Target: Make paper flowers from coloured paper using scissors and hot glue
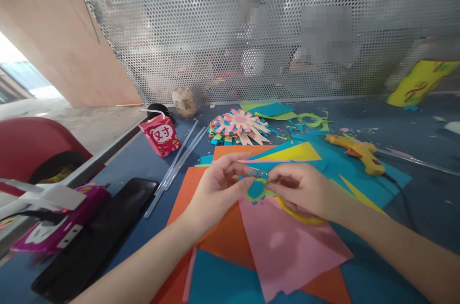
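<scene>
Between my hands is a small blue and green paper rosette (pixel 256 190) with a ragged, fringed edge. My left hand (pixel 226 181) pinches its left side between thumb and fingers. On the other side, the fingertips of my right hand (pixel 300 188) close on its edge. A curved yellow handle (pixel 300 213), like that of scissors, shows under my right hand; its other end is hidden. Directly below lies a sheet of pink paper (pixel 287 251), on top of orange paper (pixel 223 234) and blue paper (pixel 223 275).
Layered paper rosettes (pixel 239 124) lie ahead, beside green paper scraps (pixel 316 121). A yellow glue gun (pixel 359 153) with a cord rests at right. Leftward are clear glue sticks (pixel 176 162), a red drink carton (pixel 161 136) and a black phone (pixel 97 237). Perforated metal (pixel 201 21) stands behind.
</scene>
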Motion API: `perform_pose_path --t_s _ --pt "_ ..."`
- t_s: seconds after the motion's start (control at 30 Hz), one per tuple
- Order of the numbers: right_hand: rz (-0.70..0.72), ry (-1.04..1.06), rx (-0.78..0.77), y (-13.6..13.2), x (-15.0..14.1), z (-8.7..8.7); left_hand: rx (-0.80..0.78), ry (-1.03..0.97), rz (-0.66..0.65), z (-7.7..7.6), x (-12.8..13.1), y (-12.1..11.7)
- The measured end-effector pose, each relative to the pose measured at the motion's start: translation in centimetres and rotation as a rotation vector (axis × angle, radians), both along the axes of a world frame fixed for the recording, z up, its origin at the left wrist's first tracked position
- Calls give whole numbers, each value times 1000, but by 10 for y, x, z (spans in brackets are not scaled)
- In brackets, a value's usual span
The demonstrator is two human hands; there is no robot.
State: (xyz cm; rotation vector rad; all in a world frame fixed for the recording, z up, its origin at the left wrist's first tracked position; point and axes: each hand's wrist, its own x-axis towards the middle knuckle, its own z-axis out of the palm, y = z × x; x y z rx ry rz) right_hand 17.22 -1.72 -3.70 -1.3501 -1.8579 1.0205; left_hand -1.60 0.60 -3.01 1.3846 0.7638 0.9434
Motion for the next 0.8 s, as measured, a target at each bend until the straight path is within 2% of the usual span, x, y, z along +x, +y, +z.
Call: perform_pose_path --t_s 0.17,0.8 --pt "25 20 -53 -1 -1 3 21 58 -59 -3 -1 1" --pt "36 30 -73 -4 1 4 41 48 -28 -5 -3 1"
